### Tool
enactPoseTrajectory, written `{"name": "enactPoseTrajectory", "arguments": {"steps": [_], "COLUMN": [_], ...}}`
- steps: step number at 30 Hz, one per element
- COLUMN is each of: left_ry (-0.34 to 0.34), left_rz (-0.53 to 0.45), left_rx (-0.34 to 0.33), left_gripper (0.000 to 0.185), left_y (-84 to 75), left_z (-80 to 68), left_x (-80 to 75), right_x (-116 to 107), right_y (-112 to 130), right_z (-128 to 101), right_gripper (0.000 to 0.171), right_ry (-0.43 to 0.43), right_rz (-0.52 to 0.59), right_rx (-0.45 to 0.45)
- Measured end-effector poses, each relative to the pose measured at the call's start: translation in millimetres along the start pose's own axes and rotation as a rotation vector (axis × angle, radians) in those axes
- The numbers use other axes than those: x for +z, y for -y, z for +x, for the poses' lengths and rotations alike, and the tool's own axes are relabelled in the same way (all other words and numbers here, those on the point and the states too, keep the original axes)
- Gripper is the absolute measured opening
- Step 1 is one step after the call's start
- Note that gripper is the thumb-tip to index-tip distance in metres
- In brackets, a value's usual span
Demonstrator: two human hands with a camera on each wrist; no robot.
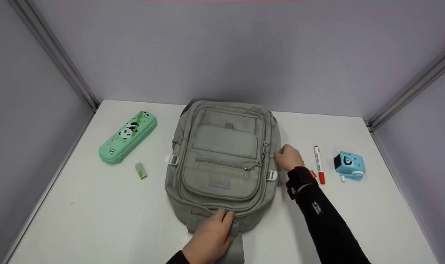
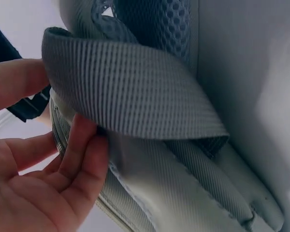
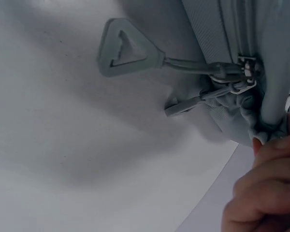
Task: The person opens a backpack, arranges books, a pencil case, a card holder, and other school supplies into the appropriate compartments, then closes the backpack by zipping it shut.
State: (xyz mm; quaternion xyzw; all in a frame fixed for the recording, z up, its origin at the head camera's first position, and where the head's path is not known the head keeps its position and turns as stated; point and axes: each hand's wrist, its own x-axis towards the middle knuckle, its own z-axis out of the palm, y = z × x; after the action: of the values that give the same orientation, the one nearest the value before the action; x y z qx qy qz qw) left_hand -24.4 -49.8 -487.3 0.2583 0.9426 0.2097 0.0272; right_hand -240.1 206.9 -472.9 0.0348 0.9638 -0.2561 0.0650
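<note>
Backpack [image 1: 222, 161] flat mid-bench. Left hand [image 1: 209, 238] curls fingers round its grey strap [image 2: 135, 92] at near edge; right hand [image 1: 288, 157] pinches fabric beside zipper pulls [image 3: 130, 48].

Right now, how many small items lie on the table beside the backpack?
4. Left of the backpack: a green pencil case and an eraser. Right of it: a red marker and a blue panda gadget. The backpack may hide others.
</note>
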Motion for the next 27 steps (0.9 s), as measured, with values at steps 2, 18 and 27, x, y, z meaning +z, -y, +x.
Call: {"name": "enactPoseTrajectory", "arguments": {"steps": [2, 18, 27], "left_ry": [0.001, -0.244, -0.360], "left_rz": [-0.008, 0.004, 0.038], "left_rx": [-0.003, -0.035, -0.092], "left_gripper": [0.051, 0.021, 0.022], "left_y": [2.1, 42.0, 71.6], "left_z": [-0.4, -0.8, 7.5], "left_x": [-0.6, -7.0, -15.5], "right_x": [-1.3, -5.2, 10.6], "right_y": [-3.1, -35.8, -42.9], "right_z": [-0.1, -36.7, -80.2], "right_gripper": [0.023, 0.022, 0.025], "right_ry": [0.008, -0.002, -0.038], "right_rz": [-0.008, 0.083, 0.176], "right_rx": [-0.009, -0.039, -0.016]}}
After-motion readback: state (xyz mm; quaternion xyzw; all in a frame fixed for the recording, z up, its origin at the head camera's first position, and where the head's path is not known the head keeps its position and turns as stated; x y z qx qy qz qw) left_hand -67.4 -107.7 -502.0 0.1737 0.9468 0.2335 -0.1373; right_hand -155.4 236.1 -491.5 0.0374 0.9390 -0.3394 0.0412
